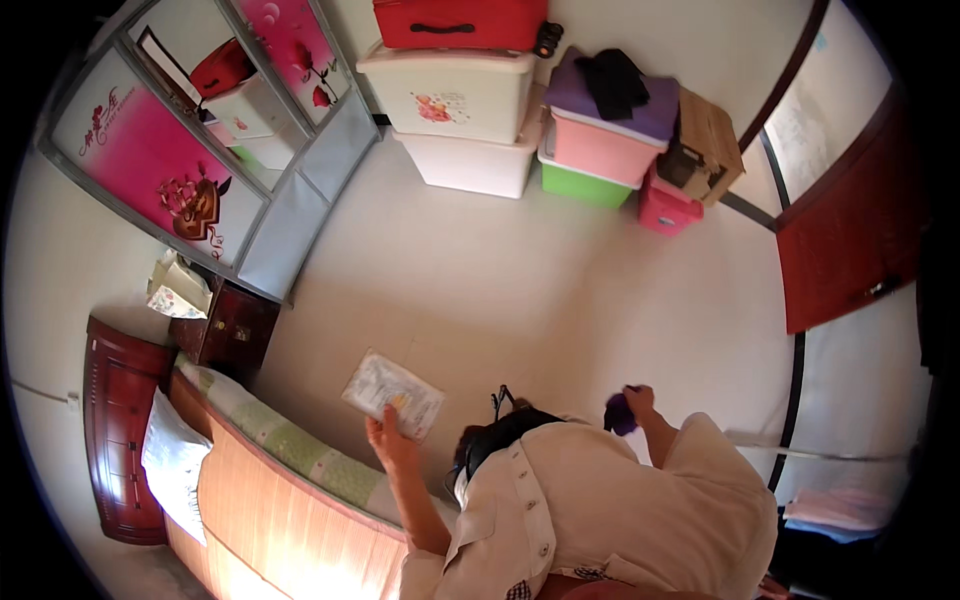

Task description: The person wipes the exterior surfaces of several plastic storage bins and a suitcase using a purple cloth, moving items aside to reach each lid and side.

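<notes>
Left hand (393, 445) grasping a flat pale packet (385, 383) by its near edge, thumb on top, fingers underneath mostly hidden; packet is out in front of the person, left of center, above the floor beside the bed. Right hand (640, 402) closed on a small purple bundle (618, 415), off to the right; exact finger wrap too small to tell. Floor (500, 270) is pale and smooth. Bed (265, 510) near left, with a white pillow (172, 462) by the dark red headboard (122, 430). Dark nightstand (243, 325) beyond it, then a wardrobe (255, 225) with pink panels. Far side: stacked white bins (465, 165), red suitcase (455, 20) on top. Red door (850, 245) at right.
</notes>
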Tool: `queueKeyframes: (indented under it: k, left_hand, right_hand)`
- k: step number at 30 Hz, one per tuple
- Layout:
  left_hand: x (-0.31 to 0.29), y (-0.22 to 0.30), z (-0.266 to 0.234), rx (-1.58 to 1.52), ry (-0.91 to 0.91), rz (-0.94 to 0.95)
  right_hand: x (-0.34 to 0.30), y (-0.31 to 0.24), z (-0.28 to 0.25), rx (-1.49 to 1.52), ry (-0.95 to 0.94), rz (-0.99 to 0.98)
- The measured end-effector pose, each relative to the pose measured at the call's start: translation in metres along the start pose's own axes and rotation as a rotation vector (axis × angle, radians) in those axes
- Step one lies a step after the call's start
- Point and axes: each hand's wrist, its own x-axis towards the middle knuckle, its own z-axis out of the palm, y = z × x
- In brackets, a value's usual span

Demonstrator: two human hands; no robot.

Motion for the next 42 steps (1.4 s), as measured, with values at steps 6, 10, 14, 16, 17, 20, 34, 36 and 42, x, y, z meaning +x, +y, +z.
queueKeyframes:
  k: [6,10,14,16,17,20,34,36,42]
  left_hand:
    - [0.156,0.029,0.022,-0.05,0.012,0.065]
    - [0.286,0.041,0.065,0.02,-0.042,0.048]
    - [0.442,0.051,0.124,0.539,-0.121,0.236]
    - [0.472,0.059,0.191,0.86,-0.312,0.405]
    - [0.505,0.076,0.24,0.846,-0.387,0.552]
    - [0.567,0.068,0.315,0.87,-0.567,0.833]
    - [0.785,-0.088,0.586,1.057,-0.868,1.525]
    - [0.799,-0.106,0.606,1.091,-0.903,1.537]
    - [0.83,-0.148,0.631,1.312,-1.053,1.272]
  right_hand:
    - [0.079,-0.252,0.111,0.232,-0.138,-0.359]
    - [0.095,-0.33,0.152,0.329,-0.124,-0.342]
    - [0.12,-0.347,0.192,0.241,0.034,-0.162]
    - [0.114,-0.328,0.188,0.237,0.091,-0.131]
    - [0.121,-0.337,0.211,0.247,0.131,-0.067]
    - [0.111,-0.328,0.207,0.133,0.279,0.158]
    - [0.24,-0.44,0.284,0.409,0.336,0.21]
    - [0.262,-0.463,0.288,0.503,0.322,0.172]
    - [0.282,-0.554,0.298,0.615,0.343,0.1]
